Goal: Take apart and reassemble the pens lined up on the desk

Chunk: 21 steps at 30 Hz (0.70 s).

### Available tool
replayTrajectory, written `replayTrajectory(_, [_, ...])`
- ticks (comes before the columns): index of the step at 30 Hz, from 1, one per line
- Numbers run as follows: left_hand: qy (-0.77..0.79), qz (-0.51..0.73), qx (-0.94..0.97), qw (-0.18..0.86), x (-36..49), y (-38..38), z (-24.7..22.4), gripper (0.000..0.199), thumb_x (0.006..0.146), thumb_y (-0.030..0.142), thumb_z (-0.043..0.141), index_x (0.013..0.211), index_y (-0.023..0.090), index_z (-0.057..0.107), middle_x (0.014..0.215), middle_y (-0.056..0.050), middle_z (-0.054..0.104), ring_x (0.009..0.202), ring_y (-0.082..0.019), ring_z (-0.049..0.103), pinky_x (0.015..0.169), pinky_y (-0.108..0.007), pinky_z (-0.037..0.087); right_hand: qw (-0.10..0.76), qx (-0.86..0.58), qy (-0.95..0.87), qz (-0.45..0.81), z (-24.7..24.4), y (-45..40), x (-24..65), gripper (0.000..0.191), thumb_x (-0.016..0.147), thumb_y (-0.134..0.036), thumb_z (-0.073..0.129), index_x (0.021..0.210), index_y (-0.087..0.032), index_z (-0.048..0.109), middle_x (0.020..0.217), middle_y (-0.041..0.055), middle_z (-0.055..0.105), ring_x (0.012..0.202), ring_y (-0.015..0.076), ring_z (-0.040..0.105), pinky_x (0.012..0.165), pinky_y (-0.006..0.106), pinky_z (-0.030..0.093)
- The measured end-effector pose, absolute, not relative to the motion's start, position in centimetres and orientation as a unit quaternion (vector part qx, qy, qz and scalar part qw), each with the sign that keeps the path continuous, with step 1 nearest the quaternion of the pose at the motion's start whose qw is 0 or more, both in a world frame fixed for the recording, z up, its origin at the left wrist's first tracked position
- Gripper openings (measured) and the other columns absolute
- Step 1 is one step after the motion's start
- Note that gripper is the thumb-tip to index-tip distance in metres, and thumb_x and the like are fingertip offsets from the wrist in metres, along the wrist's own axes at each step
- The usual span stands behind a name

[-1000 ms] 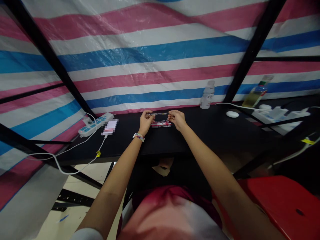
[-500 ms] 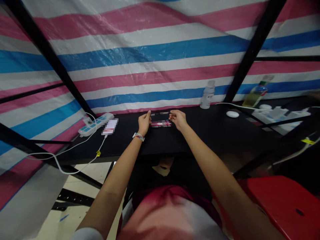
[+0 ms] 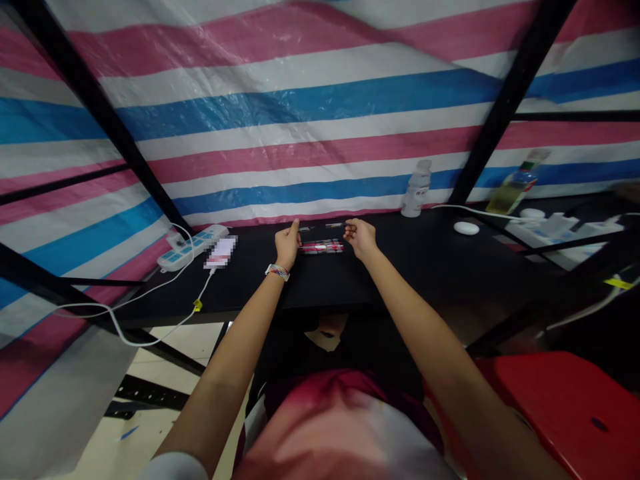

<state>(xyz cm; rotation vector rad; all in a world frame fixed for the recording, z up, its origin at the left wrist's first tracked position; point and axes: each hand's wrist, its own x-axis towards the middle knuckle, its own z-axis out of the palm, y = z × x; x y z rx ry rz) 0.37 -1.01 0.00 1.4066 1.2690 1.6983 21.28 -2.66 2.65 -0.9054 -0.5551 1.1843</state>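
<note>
Just above the black desk (image 3: 250, 273), my left hand (image 3: 287, 245) is closed with its thumb up, and a short pale-and-dark pen piece (image 3: 306, 229) sticks out from its fingers. My right hand (image 3: 361, 237) pinches a slim dark pen (image 3: 335, 225) that points left toward that piece. A gap separates the two parts. Between and below the hands, several pens (image 3: 321, 247) with pink, red and dark parts lie side by side on the desk. Whether the short piece is a cap is too small to tell.
On the left lie a white power strip (image 3: 193, 248), a phone (image 3: 220, 252) and a white cable (image 3: 117, 320). A white bottle (image 3: 416, 190) and a white oval object (image 3: 466, 228) are to the right. A red stool (image 3: 565, 407) stands at lower right.
The pen that spanned both hands is now in two parts with a gap between. My right hand has moved slightly right, while my left hand has barely shifted.
</note>
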Motion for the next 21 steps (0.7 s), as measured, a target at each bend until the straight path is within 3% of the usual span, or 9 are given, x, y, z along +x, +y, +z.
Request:
replayTrajectory(6, [0.432,0.664,0.516,0.325,0.30,-0.65,-0.17,0.054,0.096,0.056,0.076,0.059,0.021,0.058,0.049,0.002,0.049,0.044,-0.010,0.046,0.049,-0.026,0.036,0.701,-0.416,-0.250,0.522,2.67,-2.79,21.39,0.016,0.077,-0.009,0.070,0.068,-0.020,0.063,0.053,-0.0025,0.059,0.050,0.0108,0.054,0.049,0.020,0.051])
replayTrajectory(11, [0.417,0.671,0.488,0.371,0.38,-0.69,0.01,0.035,0.090,0.044,0.080,0.073,0.020,0.062,0.063,0.000,0.062,0.053,-0.011,0.060,0.048,-0.022,0.042,0.703,-0.427,-0.250,0.511,2.59,-2.68,21.38,0.016,0.078,-0.009,0.068,0.067,-0.020,0.062,0.053,-0.0021,0.059,0.050,0.0108,0.054,0.048,0.020,0.052])
replayTrajectory(16, [0.419,0.676,0.471,0.381,0.41,-0.73,0.32,0.015,0.087,0.029,0.077,0.086,0.019,0.066,0.076,-0.002,0.069,0.059,-0.012,0.067,0.049,-0.019,0.044,0.709,-0.434,-0.245,0.498,2.49,-2.55,21.43,0.016,0.077,-0.010,0.067,0.067,-0.020,0.062,0.053,-0.0027,0.058,0.050,0.0101,0.052,0.048,0.019,0.051])
replayTrajectory(21, [0.412,0.678,0.467,0.391,0.29,-0.88,0.53,0.010,0.083,0.022,0.073,0.091,0.019,0.068,0.083,-0.002,0.071,0.062,-0.012,0.069,0.049,-0.018,0.045,0.713,-0.440,-0.243,0.489,2.38,-2.34,21.50,0.016,0.076,-0.010,0.068,0.067,-0.021,0.061,0.053,-0.0039,0.056,0.049,0.0101,0.051,0.046,0.018,0.050])
